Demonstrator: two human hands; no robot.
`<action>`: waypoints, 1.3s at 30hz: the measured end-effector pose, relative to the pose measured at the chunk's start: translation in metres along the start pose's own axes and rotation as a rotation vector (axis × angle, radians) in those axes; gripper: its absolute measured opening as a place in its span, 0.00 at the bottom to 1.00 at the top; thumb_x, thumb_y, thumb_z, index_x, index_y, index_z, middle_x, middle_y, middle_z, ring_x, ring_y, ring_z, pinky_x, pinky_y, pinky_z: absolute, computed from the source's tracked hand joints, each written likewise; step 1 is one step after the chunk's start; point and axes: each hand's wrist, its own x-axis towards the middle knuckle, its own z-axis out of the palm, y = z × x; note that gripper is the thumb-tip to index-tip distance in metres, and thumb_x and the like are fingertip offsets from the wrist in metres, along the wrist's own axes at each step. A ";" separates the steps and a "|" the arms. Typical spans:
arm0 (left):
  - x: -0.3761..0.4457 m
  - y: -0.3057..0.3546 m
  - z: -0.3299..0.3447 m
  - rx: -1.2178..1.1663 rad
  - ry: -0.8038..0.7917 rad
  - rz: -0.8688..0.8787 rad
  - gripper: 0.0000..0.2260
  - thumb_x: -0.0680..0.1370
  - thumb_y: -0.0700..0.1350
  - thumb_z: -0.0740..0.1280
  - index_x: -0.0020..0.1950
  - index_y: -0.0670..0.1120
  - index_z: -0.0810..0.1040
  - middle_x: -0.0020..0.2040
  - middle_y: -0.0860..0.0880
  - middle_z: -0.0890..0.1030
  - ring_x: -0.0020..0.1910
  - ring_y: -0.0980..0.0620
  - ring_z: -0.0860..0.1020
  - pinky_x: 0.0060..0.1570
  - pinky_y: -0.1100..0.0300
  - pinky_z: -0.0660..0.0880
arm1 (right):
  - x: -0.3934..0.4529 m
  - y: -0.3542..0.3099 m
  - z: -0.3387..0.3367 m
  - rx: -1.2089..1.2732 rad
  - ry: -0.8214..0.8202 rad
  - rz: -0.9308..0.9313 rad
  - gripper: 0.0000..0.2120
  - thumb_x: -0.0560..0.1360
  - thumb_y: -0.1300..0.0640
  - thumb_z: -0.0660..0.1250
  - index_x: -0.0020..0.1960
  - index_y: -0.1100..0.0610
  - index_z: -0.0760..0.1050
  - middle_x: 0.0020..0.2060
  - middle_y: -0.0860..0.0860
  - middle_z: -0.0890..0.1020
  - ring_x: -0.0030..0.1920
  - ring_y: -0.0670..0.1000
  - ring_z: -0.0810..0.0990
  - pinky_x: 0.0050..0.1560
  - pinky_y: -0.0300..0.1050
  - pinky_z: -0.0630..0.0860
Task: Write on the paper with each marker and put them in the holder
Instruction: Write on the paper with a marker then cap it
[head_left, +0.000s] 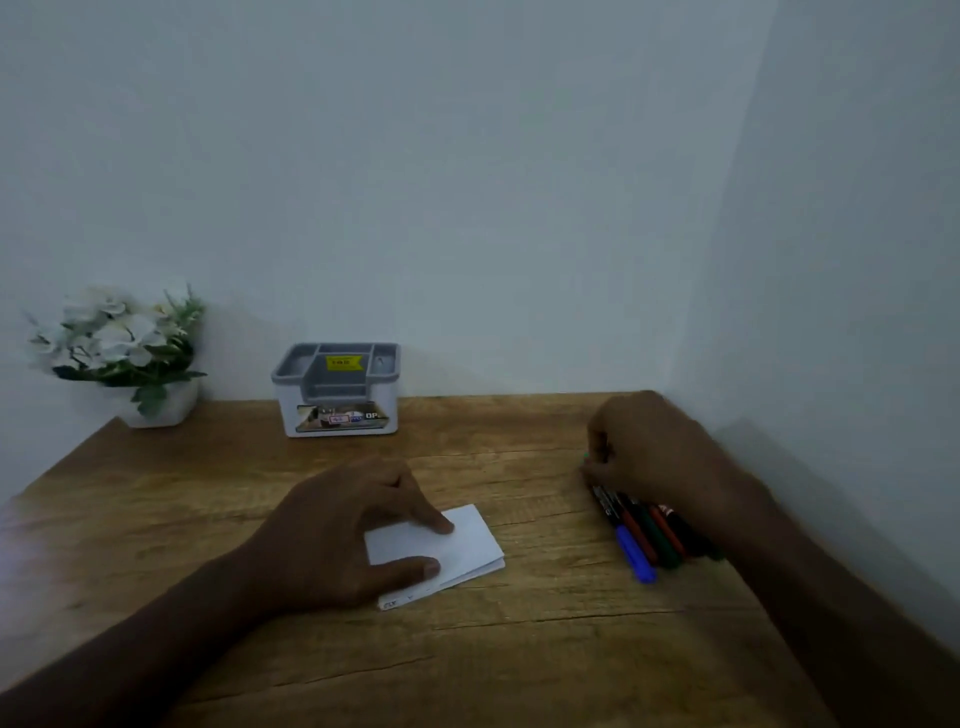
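Note:
A folded white paper (470, 545) lies on the wooden table (519, 649) near the middle. My left hand (343, 525) rests on its left part, thumb and a finger pressing it flat. At the right, several markers (641, 535) lie side by side, one with a blue cap nearest me. My right hand (649, 452) covers their far ends, its fingers curled around one marker with a green tip. The grey and white holder (337, 389) stands at the back of the table against the wall, its compartments without markers.
A white pot of white flowers (122, 353) stands at the back left corner. Walls close the table at the back and along the right side. Bare wood lies in front of the paper and between paper and holder.

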 end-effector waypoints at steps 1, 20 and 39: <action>-0.001 -0.001 0.000 0.001 0.011 0.003 0.20 0.74 0.76 0.64 0.61 0.72 0.79 0.54 0.69 0.76 0.55 0.65 0.75 0.45 0.64 0.76 | -0.001 0.002 -0.002 -0.024 -0.010 0.013 0.15 0.73 0.46 0.78 0.35 0.47 0.74 0.44 0.47 0.80 0.46 0.47 0.81 0.43 0.44 0.78; 0.003 -0.011 0.004 -0.142 -0.001 0.080 0.10 0.82 0.59 0.66 0.63 0.67 0.81 0.58 0.66 0.78 0.59 0.60 0.78 0.51 0.55 0.80 | -0.012 -0.018 0.003 -0.027 -0.155 -0.005 0.09 0.74 0.50 0.78 0.41 0.55 0.85 0.38 0.49 0.85 0.43 0.48 0.84 0.51 0.50 0.85; -0.005 -0.003 -0.007 -0.091 -0.038 0.090 0.17 0.78 0.54 0.68 0.66 0.66 0.80 0.61 0.66 0.75 0.62 0.61 0.74 0.54 0.56 0.77 | -0.024 -0.032 -0.007 -0.114 -0.193 -0.003 0.15 0.72 0.47 0.77 0.54 0.53 0.81 0.50 0.49 0.84 0.50 0.47 0.81 0.45 0.40 0.78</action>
